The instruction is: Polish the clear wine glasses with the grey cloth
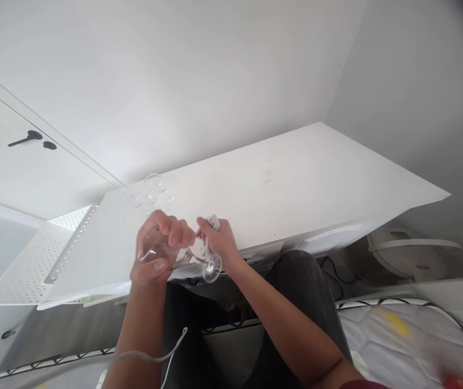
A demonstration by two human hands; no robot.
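Before you, the table [316,173], a wall [215,75] behind it | glassware [150,192] on its far left corner | pegboard [69,237] at its left end, door [20,167] beyond | over its near edge, a glass [182,256] in your left hand [156,248], a cloth [214,221] in your right hand [223,240] | mattress [417,335] below, to your right

Glass [181,256], perhaps cloth [214,222], in hands [222,240]

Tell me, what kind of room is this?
It's probably a bedroom, maybe a small one. There's what looks like a quilted mattress at the lower right, close to a white table, and a white door with a black handle.
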